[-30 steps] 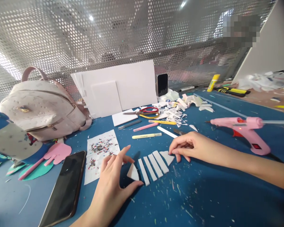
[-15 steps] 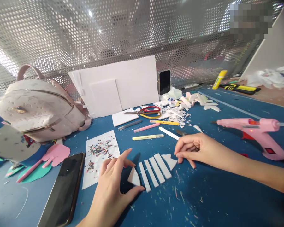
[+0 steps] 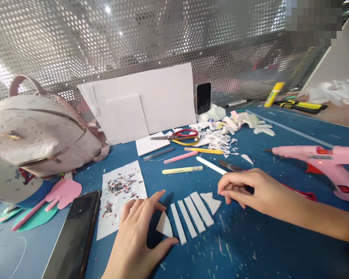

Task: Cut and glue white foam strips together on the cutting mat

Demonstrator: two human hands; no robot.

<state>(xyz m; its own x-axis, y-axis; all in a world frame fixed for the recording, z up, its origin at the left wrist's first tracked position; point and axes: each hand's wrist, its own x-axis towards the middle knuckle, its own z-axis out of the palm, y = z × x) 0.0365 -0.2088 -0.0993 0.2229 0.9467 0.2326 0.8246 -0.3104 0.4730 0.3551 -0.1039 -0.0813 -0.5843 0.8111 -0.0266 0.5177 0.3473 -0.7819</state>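
Note:
Several white foam strips [image 3: 192,212] lie side by side on the blue table [image 3: 250,252], with a white triangular piece at each end. My left hand [image 3: 138,236] rests open on the table, its thumb and forefinger spread around the left triangle [image 3: 164,226]. My right hand [image 3: 247,188] lies just right of the right triangle [image 3: 211,201], fingers loosely curled and close together, fingertips a little apart from the piece. I see nothing in it. A craft knife [image 3: 231,166] lies behind that hand.
A pink glue gun [image 3: 322,159] lies at the right. A dark phone [image 3: 72,236], a paper with confetti [image 3: 119,190] and a pale backpack [image 3: 40,124] are at the left. White boards [image 3: 151,100], scissors [image 3: 177,136], pens [image 3: 182,169] and foam scraps [image 3: 218,135] sit behind.
My right hand has drawn back slightly from the right triangle, which it touched before. My left hand keeps its place around the left triangle. The view has shifted a little.

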